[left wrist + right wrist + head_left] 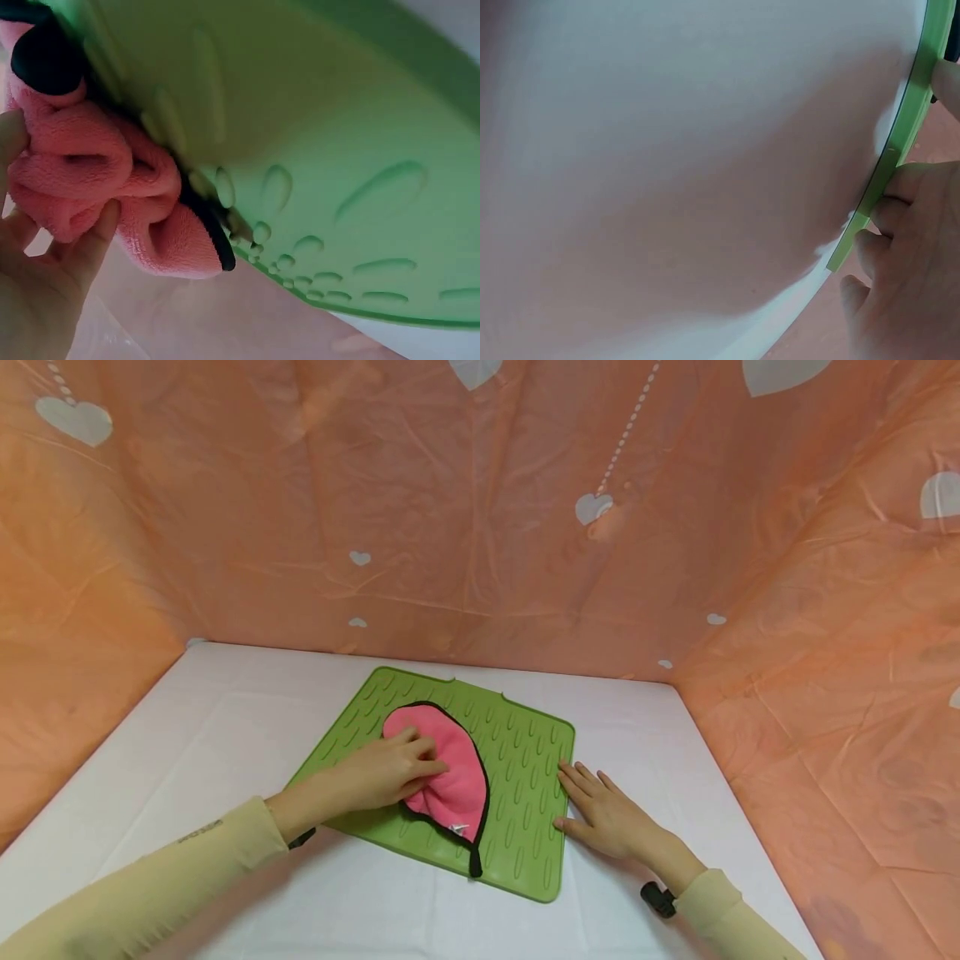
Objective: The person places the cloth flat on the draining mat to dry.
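Left hand point(393, 768) pinching pink cloth point(459, 762), fabric bunched beneath fingers

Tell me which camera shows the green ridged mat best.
The head view shows nearly the whole green ridged mat, partly hidden by the black-edged pink cloth and left hand. The left wrist view shows some ridges up close; the right wrist view, only a strip of edge.
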Motion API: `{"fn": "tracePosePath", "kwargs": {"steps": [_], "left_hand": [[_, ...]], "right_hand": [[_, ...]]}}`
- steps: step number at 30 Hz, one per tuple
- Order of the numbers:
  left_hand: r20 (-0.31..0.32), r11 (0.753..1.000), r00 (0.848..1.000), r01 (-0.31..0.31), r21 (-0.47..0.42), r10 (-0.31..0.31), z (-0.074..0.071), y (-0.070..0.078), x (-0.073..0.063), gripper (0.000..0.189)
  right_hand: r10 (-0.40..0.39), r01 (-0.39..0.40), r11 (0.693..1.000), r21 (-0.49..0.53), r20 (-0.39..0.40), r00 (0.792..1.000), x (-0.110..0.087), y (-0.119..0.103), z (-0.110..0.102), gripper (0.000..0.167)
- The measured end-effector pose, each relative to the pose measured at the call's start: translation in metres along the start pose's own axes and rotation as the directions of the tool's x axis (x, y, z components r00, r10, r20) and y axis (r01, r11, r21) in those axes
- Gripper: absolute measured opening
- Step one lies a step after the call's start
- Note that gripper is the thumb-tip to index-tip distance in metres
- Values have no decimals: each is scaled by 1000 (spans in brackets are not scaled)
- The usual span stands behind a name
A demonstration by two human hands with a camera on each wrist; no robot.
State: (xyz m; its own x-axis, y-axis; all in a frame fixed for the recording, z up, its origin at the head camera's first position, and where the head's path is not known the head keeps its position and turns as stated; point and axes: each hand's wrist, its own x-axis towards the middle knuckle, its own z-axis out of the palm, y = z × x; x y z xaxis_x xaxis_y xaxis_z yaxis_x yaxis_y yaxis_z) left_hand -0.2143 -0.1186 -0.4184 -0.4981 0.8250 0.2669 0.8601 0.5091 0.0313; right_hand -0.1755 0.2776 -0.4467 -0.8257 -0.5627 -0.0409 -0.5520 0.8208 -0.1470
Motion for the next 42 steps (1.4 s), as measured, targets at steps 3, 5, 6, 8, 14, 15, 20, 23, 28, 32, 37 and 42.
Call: {"fn": "tracePosePath", "kwargs": {"steps": [3, 5, 6, 8, 14, 15, 20, 23, 28, 32, 37, 42], "left_hand": [[47, 1000, 999, 11, 20, -12, 3, 2, -2, 30], [77, 999, 997, 20, 34, -23, 5, 2, -3, 32], [87, 999, 996, 23, 40, -26, 6, 2, -3, 33], [112, 998, 993, 29, 51, -35, 7, 2, -3, 35], [133, 998, 990, 53, 22, -56, 6, 1, -3, 38], [127, 998, 990, 63, 5, -63, 5, 1, -3, 37], [47, 991, 994, 102, -85, -98, -3, -2, -3, 32], [-24, 986, 993, 116, -118, -119, -10, -7, -1, 30], [-165, 970, 969, 152, -189, -184, -18, -21, 3, 23], [-184, 914, 930, 251, -319, -319, -21, -36, 6, 22], [-117, 805, 885, 345, -483, -450, -22, -59, 13, 22], [-52, 758, 872, 392, -522, -487, -15, -81, 18, 24]], "right_hand": [[3, -3, 1000, -1, 3, 1000, 0, -1, -1, 77], [8, -8, 1000, -2, 5, 1000, -1, -1, -1, 77], [11, -11, 1000, -4, 5, 1000, -1, -1, -1, 77], [15, -15, 1000, -7, 6, 1000, -1, -1, -2, 77], [24, -24, 1000, -3, 16, 1000, -1, -3, -3, 77], [26, -26, 1000, 4, 15, 1000, -1, -3, -3, 76], [39, -33, 991, 130, -40, 998, 4, -10, -6, 76], [53, -26, 969, 248, -103, 993, 10, -18, -8, 73], [94, -7, 899, 439, -178, 980, 22, -38, -11, 60], [96, 22, 820, 572, -176, 980, 31, -55, -9, 45], [94, 1, 758, 652, -111, 989, 42, -70, -4, 39], [78, -3, 766, 643, -88, 993, 55, -79, -1, 39]]}}
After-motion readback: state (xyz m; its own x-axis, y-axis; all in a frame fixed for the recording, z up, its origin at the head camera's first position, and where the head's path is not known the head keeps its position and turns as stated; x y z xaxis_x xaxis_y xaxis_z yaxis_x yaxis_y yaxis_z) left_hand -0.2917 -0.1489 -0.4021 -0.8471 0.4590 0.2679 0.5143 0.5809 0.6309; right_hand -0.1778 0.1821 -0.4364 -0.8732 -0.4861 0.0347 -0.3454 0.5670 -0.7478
